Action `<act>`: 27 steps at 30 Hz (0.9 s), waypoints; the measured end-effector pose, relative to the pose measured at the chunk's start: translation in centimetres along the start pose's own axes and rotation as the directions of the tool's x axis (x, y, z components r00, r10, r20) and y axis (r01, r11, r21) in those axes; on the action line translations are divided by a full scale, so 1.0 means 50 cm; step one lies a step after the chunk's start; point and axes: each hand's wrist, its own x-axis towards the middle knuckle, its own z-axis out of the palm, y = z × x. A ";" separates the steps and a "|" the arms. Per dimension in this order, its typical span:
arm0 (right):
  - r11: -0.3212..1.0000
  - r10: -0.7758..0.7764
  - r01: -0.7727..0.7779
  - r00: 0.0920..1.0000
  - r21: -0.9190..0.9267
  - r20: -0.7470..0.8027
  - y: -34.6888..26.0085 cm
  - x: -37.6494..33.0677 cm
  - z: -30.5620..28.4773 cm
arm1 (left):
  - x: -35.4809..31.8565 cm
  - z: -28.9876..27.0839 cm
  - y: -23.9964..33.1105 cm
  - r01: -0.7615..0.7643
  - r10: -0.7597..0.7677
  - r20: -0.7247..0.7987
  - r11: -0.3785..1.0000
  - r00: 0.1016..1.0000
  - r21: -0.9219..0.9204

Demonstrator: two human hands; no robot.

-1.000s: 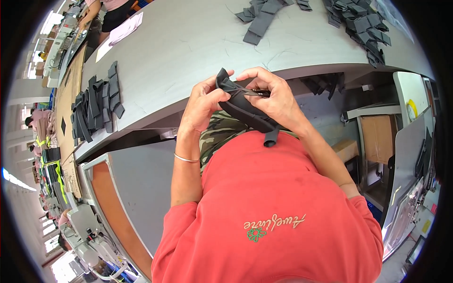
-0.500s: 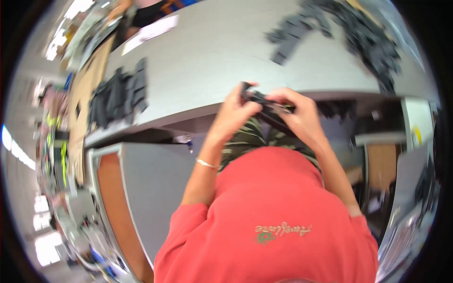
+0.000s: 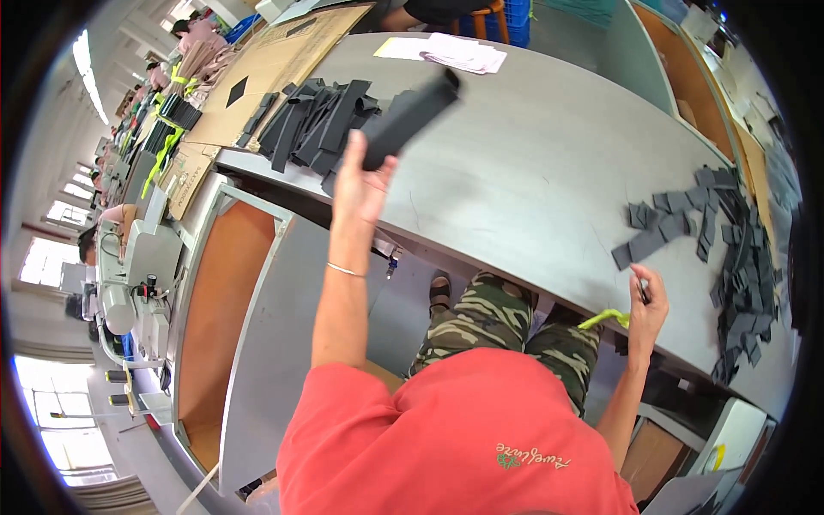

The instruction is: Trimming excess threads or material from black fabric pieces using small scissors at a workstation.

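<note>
My left hand (image 3: 365, 190) is raised over the left part of the table, its thumb and fingers at the lower end of a black fabric strip (image 3: 414, 116). The strip is wide, flat and smeared by motion at its far end. Just beyond it lies a pile of similar black strips (image 3: 313, 124). At the table's front edge on the right, my right hand (image 3: 649, 302) is closed around a small dark tool (image 3: 643, 292), mostly hidden by the fingers. A bright yellow band (image 3: 606, 318) shows beside that hand. Farther right, a heap of joined black fabric pieces (image 3: 745, 266) trails over the table.
The grey table (image 3: 515, 172) curves across the view. White and yellow papers (image 3: 459, 53) lie at its far edge, and cardboard (image 3: 283, 51) at the left. A grey partition (image 3: 283, 343) stands below left. People work along the far left, and another person (image 3: 429, 10) is beyond the table.
My hands were together over the front edge, handling black fabric; now they are far apart. The left has moved left with a strip, the right to the right. The view has turned.
</note>
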 end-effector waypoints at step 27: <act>0.960 0.003 -0.068 0.972 -0.270 -0.236 0.156 -0.028 0.030 | 0.274 -0.048 -0.068 -0.064 0.501 0.491 -0.650 0.713 0.757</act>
